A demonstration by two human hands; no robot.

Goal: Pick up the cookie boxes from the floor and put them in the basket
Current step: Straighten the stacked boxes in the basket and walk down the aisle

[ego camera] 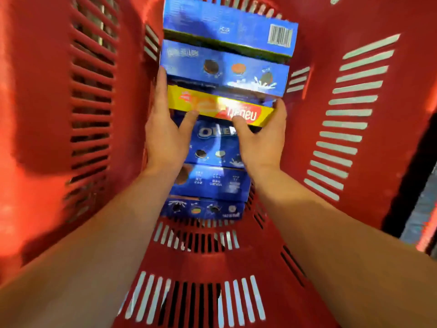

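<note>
I look down into a deep red slotted basket (354,114). Several cookie boxes lie in a row along its bottom. A yellow box with a red logo (212,106) sits in the middle, held at both ends: my left hand (165,129) grips its left end, my right hand (262,136) its right end. Under my thumbs is a blue Oreo box (215,143). Beyond the yellow box are two blue boxes, one showing cookies (224,69), one with a barcode (227,27). Nearer me lie two more blue boxes (212,183).
The basket's red walls rise on both sides, slotted on the left (92,102) and right. The near part of its slotted floor (198,261) is bare. A dark strip and some grey floor (423,209) show outside at the right edge.
</note>
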